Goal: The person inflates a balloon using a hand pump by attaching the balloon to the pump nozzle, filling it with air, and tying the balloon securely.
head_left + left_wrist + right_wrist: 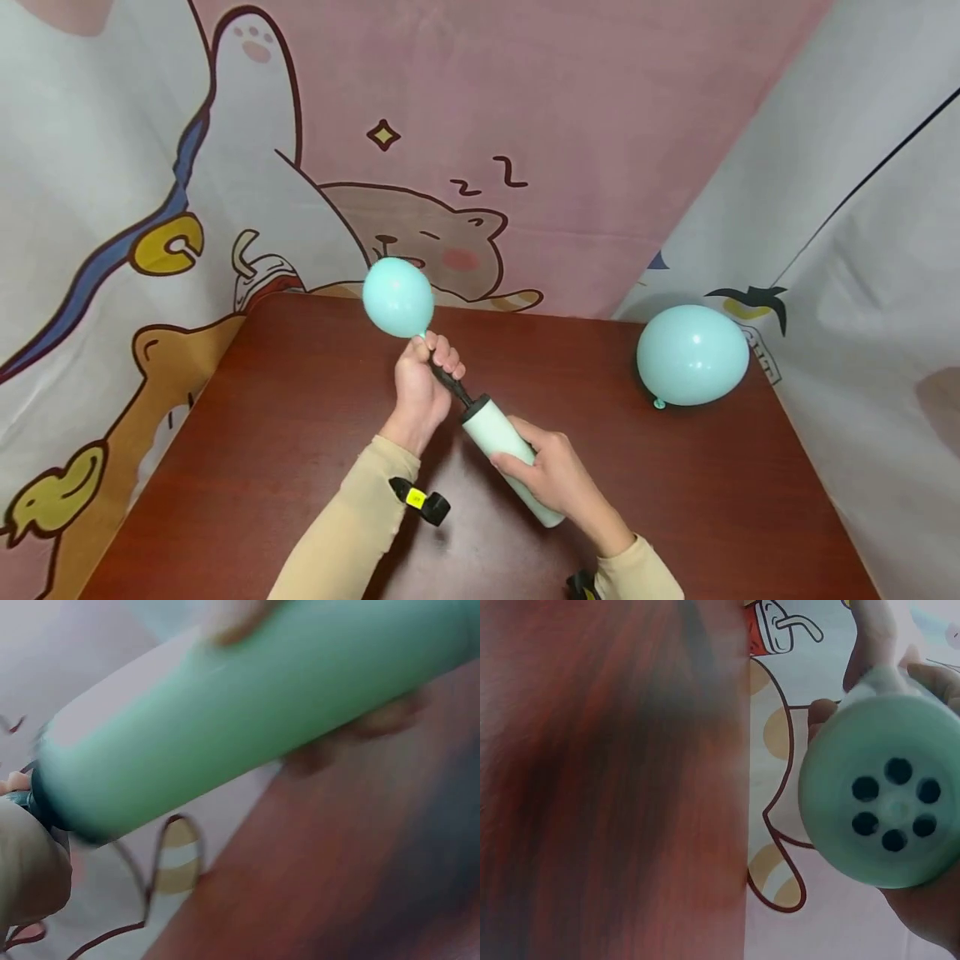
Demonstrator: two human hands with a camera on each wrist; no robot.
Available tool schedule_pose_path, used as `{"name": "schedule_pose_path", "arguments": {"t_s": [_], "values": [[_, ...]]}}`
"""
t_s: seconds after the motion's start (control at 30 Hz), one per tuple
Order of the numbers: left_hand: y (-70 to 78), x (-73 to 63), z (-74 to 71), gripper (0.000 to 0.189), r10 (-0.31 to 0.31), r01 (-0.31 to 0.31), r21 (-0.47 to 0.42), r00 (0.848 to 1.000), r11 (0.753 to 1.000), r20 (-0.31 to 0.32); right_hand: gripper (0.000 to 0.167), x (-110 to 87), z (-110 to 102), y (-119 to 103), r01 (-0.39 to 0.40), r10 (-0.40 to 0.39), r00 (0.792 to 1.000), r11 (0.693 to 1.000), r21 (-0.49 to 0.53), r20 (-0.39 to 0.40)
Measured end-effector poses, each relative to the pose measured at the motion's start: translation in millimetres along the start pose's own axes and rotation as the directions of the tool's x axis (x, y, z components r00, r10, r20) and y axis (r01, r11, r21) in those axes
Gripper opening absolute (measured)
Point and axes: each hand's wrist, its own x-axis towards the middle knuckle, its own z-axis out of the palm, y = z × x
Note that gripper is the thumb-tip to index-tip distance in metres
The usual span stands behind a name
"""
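Observation:
A small, partly inflated light-blue balloon (398,297) sits at the tip of a hand pump. My left hand (424,382) pinches the balloon's neck on the pump's black nozzle (450,383). Around the pale green pump barrel (514,458) my right hand (551,468) curls its thumb and fingers. Close up in the left wrist view, the green barrel (247,720) crosses the picture, blurred. From the right wrist, the barrel's round end (896,804) faces the camera, with several dark holes in it.
A larger, tied light-blue balloon (692,356) rests at the back right of the dark red-brown table (300,400). Behind the table hangs a cloth printed with cartoon animals (435,242). Wrist cameras (420,501) are strapped at both sleeves.

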Motion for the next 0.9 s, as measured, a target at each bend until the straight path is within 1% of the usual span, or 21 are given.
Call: {"name": "schedule_pose_path", "arguments": {"t_s": [0.07,0.17,0.23,0.37,0.43,0.5,0.67,0.8,0.9], "values": [[-10.1,-3.3,1.1,0.044,-0.02,0.02,0.008,1.0,1.0,-0.003,0.041,4.0,1,-1,-0.017,0.017,1.0,1.0,-0.008,-0.007],[-16.4,-5.5,2.1,0.042,-0.024,0.025,0.023,1.0,0.999,-0.008,0.041,4.6,2,-1,-0.043,0.043,0.999,0.999,-0.001,-0.013],[-16.1,-5.8,2.5,0.039,-0.023,0.023,0.039,1.0,0.999,-0.003,0.042,2.2,2,0,-0.047,0.047,0.999,0.999,0.009,-0.014],[-10.4,-4.6,4.2,0.034,-0.038,0.038,0.067,0.999,0.997,0.004,0.042,-2.8,0,1,-0.012,0.013,1.0,0.999,0.037,-0.014],[-4.4,-2.3,4.9,0.033,-0.032,0.032,0.071,0.999,0.997,-0.002,0.041,-5.2,-3,1,0.011,-0.011,1.0,0.999,0.042,-0.012],[4.1,1.5,4.9,0.034,-0.022,0.023,0.064,1.0,0.998,-0.013,0.042,-8.0,-6,1,0.012,-0.012,1.0,0.999,0.038,-0.01],[34.2,13.8,0.2,0.042,0.02,-0.019,0.025,0.998,1.0,-0.058,0.043,-19.6,-12,4,-0.008,0.008,1.0,1.0,0.022,0.028],[56.6,20.9,-4.1,0.045,0.05,-0.049,0.007,0.995,0.999,-0.082,0.04,-28.5,-16,10,0.003,-0.006,0.999,0.999,0.042,0.049],[66.1,22.6,-5.3,0.046,0.07,-0.069,0.013,0.994,0.998,-0.08,0.039,-32.2,-16,14,0.03,-0.032,0.998,0.998,0.054,0.051]]}}
